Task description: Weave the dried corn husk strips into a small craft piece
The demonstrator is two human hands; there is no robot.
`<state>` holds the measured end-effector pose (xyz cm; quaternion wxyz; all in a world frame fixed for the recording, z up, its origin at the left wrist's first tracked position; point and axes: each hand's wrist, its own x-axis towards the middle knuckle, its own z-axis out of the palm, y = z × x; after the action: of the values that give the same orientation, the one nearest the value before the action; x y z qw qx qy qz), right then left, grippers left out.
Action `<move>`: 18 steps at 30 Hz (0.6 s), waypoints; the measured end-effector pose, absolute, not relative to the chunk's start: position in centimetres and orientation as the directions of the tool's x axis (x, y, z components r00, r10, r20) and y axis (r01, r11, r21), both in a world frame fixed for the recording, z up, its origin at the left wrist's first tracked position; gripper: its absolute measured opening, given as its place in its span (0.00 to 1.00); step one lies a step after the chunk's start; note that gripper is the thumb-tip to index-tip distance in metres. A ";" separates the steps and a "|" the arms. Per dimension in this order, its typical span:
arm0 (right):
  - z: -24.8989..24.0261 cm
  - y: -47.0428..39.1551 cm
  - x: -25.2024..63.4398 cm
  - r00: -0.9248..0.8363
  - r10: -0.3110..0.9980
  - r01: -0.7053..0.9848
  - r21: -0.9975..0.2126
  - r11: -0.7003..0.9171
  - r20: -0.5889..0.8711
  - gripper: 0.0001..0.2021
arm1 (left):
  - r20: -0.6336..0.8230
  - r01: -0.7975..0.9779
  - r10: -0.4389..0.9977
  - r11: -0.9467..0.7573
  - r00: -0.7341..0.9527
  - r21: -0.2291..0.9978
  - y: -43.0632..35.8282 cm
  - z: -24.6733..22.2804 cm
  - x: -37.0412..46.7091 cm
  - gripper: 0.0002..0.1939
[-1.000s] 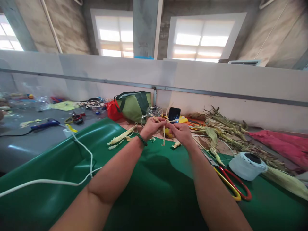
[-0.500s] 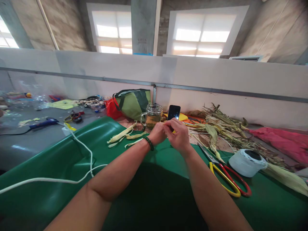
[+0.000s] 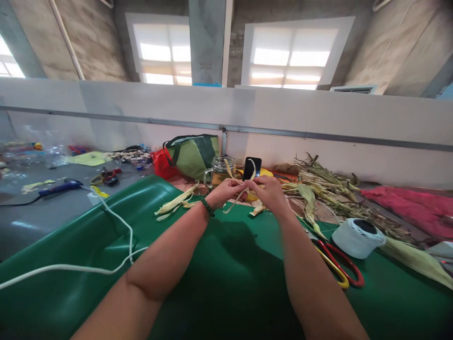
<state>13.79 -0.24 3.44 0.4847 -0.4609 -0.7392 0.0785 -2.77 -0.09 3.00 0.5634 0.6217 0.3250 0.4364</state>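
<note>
Thin pale strips of corn husk [image 3: 231, 204] are pinched between my two hands, with ends sticking up and hanging down. My left hand [image 3: 226, 191], with a dark green bead bracelet [image 3: 208, 207] on its wrist, closes its fingertips on the strips. My right hand [image 3: 271, 191] meets it fingertip to fingertip, also closed on the strips. Just behind stand a glass mug [image 3: 222, 172] of amber liquid and an upright phone [image 3: 252, 169]. More pale husk pieces [image 3: 177, 200] lie to the left of my hands, and a dry scrap [image 3: 258, 208] lies below the right one.
Red-and-yellow-handled scissors [image 3: 339, 267] and a white spool [image 3: 358, 238] lie right on the green mat [image 3: 134, 302]. Behind them spreads a heap of dried husks [image 3: 325, 184] beside pink cloth [image 3: 410, 208]. A white cable [image 3: 71, 268] crosses the left side. A green bag [image 3: 194, 153] stands at the back.
My hands have moved slightly apart and turned, so husk strips now show above and below the fingers. A dry husk scrap now shows below my right hand. The view has shifted slightly.
</note>
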 end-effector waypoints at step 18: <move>3.2 0.3 13.3 0.088 0.794 0.249 -0.785 0.567 0.601 0.21 | 0.053 -0.107 0.902 -0.007 0.428 0.994 -1.0 3.5 -2.1 0.19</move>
<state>13.27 0.33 3.17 0.6138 -0.4087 -0.6378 0.2221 -2.10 -0.99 3.52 0.6154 0.5790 0.3432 0.4102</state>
